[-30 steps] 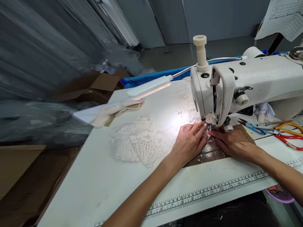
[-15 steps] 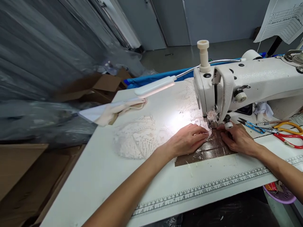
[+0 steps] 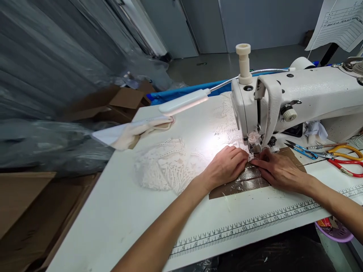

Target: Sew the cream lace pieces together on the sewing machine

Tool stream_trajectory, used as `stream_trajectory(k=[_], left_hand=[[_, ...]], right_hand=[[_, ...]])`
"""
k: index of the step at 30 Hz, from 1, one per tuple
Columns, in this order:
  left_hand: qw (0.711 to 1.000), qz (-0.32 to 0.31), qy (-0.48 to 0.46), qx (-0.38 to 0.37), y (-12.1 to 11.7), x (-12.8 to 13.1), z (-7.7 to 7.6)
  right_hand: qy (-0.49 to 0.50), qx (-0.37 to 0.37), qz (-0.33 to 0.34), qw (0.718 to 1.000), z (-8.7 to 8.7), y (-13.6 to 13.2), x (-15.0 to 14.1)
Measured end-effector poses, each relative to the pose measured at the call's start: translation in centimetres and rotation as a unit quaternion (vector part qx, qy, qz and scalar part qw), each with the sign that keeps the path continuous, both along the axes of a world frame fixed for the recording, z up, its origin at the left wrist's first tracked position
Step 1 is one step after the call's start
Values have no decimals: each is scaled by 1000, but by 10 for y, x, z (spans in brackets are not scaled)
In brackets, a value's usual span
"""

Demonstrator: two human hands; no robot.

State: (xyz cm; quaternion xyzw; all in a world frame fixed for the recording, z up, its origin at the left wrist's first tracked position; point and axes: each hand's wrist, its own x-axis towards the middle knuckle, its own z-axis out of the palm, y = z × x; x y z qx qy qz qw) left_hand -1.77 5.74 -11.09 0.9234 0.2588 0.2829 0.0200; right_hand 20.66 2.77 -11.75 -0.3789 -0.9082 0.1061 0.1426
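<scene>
White lace fabric (image 3: 170, 166) lies bunched on the table, and more lace runs up to the needle area of the white sewing machine (image 3: 314, 94). My left hand (image 3: 227, 167) has its fingers closed on the edge of the lace just left of the presser foot (image 3: 254, 148). From the other side, my right hand (image 3: 282, 173) pinches the same lace edge, its fingertips close to those of my left hand. Both hands rest over a brown taped plate (image 3: 249, 185). The stitching point itself is partly hidden by the fingers.
Blue thread snips (image 3: 301, 150) and scissors with yellow (image 3: 344, 150) and red handles lie right of the needle. A lamp (image 3: 184, 102) reaches over the table. A folded cloth (image 3: 130, 134) lies at the left edge, near cardboard boxes (image 3: 127, 97). A ruler strip (image 3: 244, 229) lines the front.
My right hand has moved left, bringing its fingertips to the lace edge beside my left hand. My left hand's fingers have curled in more. The view has shifted slightly.
</scene>
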Motion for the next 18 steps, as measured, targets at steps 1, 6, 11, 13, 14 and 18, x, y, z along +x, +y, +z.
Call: stream_trajectory(k=[1, 6, 11, 13, 14, 18], left_hand=[[1000, -13, 19, 14, 0, -1, 0], [999, -15, 37, 20, -1, -4, 0], [998, -4, 16, 57, 0, -2, -5], [998, 7, 13, 65, 1, -1, -7], [998, 8, 13, 68, 1, -1, -8], [997, 3, 12, 78, 0, 0, -9]], right_hand=[[7, 0, 1, 1000, 0, 0, 1], [33, -2, 9, 999, 1, 0, 4], [51, -13, 1, 999, 0, 0, 5], [57, -14, -2, 998, 0, 0, 6], [61, -17, -2, 998, 0, 1, 6], [82, -52, -28, 995, 5, 6, 9]])
